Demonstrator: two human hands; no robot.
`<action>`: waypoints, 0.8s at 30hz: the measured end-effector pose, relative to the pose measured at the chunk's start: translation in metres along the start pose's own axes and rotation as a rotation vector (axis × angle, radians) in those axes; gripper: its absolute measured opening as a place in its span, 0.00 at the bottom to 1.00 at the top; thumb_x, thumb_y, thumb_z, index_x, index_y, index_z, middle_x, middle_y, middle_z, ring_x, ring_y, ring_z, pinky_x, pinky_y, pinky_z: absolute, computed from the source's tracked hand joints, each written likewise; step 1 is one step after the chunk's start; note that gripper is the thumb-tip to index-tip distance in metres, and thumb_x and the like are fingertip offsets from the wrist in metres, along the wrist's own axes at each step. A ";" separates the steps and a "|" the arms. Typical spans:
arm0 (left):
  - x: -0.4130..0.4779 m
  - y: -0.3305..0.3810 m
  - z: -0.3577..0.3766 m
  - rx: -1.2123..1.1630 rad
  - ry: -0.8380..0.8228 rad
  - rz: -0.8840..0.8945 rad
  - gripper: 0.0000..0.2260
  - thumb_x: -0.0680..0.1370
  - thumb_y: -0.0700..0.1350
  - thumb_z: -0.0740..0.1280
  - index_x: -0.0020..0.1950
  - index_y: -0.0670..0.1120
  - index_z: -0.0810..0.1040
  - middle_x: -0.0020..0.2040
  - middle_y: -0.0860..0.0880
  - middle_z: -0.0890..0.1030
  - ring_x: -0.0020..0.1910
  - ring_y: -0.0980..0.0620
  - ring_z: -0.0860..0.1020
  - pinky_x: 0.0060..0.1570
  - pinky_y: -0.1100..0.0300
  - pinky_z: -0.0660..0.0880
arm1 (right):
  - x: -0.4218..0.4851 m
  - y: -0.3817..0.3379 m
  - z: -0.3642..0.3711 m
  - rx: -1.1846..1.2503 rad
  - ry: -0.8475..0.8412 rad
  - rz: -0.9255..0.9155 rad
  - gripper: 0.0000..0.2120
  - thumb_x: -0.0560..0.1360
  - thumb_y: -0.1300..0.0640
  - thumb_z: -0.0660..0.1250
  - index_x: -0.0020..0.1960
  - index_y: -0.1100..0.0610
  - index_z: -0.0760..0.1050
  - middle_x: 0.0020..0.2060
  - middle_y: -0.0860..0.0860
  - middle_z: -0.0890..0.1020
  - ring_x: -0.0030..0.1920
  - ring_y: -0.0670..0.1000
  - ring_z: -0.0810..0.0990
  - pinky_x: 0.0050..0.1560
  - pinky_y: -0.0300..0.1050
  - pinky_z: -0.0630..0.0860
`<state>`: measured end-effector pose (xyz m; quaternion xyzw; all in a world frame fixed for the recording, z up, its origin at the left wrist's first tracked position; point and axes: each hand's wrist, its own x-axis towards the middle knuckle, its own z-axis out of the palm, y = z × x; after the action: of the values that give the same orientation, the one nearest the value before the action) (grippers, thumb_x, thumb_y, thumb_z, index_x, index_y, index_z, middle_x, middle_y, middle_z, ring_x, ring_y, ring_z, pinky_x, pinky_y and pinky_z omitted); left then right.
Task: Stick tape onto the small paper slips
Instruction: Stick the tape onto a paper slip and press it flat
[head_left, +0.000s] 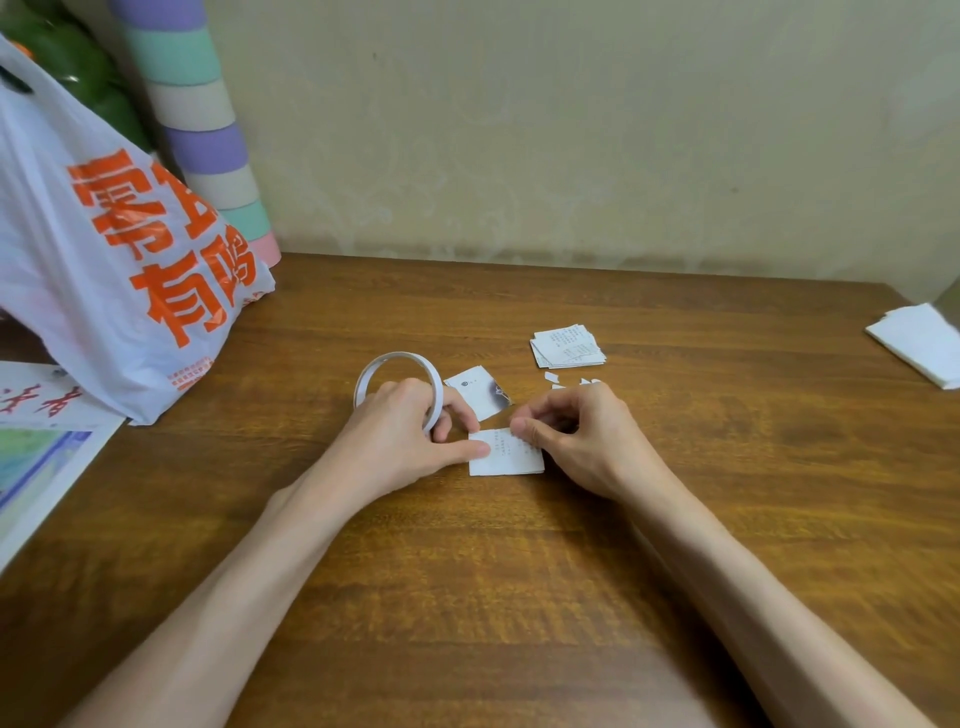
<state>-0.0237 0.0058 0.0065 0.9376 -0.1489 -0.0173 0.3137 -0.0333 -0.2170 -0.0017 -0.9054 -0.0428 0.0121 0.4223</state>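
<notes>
A small printed paper slip (504, 457) lies flat on the wooden table (519, 571). My left hand (410, 436) grips a thin white tape roll (389, 364) that stands on edge, and its thumb presses the slip's left edge. My right hand (576, 431) has curled fingers pinching at the slip's upper right corner; whether tape is between them I cannot tell. Another slip (480, 389) lies just behind, partly under my left fingers. A stack of slips (567, 347) sits farther back right, with tiny white scraps (551, 376) in front of it.
A white plastic bag with orange print (119, 270) stands at the left, a striped pastel column (208, 130) behind it. Printed sheets (36, 457) overhang the left edge. Folded white paper (919, 343) lies at the far right. A beige wall closes the back.
</notes>
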 end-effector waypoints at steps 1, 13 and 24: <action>0.000 0.000 0.000 -0.001 -0.006 -0.003 0.09 0.72 0.58 0.79 0.48 0.57 0.84 0.33 0.52 0.80 0.32 0.59 0.78 0.41 0.57 0.79 | 0.000 0.000 0.000 -0.005 0.001 -0.001 0.06 0.78 0.52 0.75 0.43 0.46 0.86 0.38 0.44 0.86 0.38 0.39 0.80 0.42 0.33 0.74; -0.001 0.004 -0.001 -0.024 -0.017 -0.034 0.10 0.72 0.58 0.79 0.48 0.57 0.84 0.32 0.53 0.79 0.30 0.58 0.76 0.45 0.49 0.82 | -0.008 -0.002 0.004 -0.093 0.035 -0.041 0.12 0.71 0.40 0.80 0.49 0.45 0.84 0.31 0.42 0.76 0.34 0.42 0.74 0.38 0.40 0.71; 0.000 0.004 -0.001 -0.002 -0.045 -0.052 0.10 0.74 0.57 0.78 0.53 0.58 0.84 0.35 0.53 0.80 0.34 0.56 0.78 0.45 0.48 0.82 | -0.004 -0.003 0.002 -0.110 0.055 -0.045 0.14 0.73 0.53 0.80 0.52 0.40 0.79 0.50 0.48 0.77 0.36 0.44 0.76 0.46 0.42 0.75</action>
<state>-0.0242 0.0032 0.0098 0.9402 -0.1315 -0.0467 0.3107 -0.0375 -0.2138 -0.0012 -0.9260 -0.0521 -0.0246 0.3730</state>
